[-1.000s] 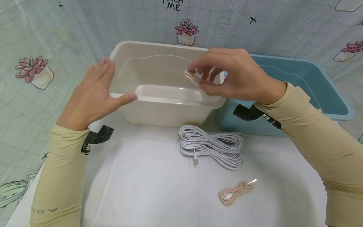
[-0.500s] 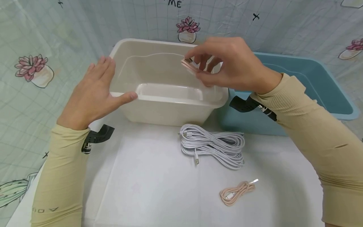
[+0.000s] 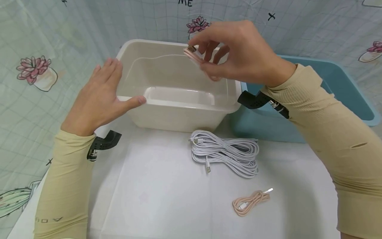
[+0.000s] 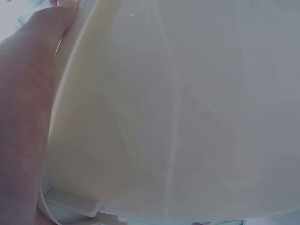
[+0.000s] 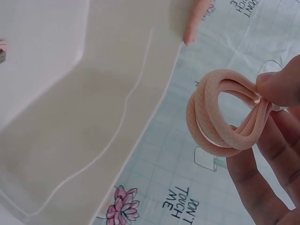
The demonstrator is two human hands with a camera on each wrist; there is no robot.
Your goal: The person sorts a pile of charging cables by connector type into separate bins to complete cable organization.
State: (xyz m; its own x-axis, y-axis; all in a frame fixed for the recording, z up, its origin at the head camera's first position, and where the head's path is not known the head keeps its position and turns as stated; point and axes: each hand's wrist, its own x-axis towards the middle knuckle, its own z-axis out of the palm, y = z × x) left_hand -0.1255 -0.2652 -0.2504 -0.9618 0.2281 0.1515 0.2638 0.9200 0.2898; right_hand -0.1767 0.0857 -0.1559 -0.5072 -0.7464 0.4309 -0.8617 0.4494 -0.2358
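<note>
Peach cable coil [image 5: 216, 117], pinched in the right hand [image 3: 235, 53], has shifted toward the far rim of the cream bin [image 3: 179, 118] — still held, not set down. Left hand [image 3: 95, 96] rests straight-fingered at the rim. Nearer the person than the right hand, one second peach coil [image 3: 253, 201] and one white bundle [image 3: 225, 154] lie on the desk [image 3: 155, 192]. Bins: two — the blue bin [image 3: 268, 128] is rightward.

From my head camera I read "ME" [image 3: 185, 3] at twelve o'clock and an X [image 3: 271, 16] near one-thirty on the patterned sheet [image 3: 149, 21]; lettering [image 3: 49, 219] on the left sleeve [image 3: 64, 186], near eight, is unclear. My right-wrist view gives "DON'T TOUCH ME" [image 5: 182, 205] on the sheet toward five-thirty and, partly cut off, toward one-thirty.
</note>
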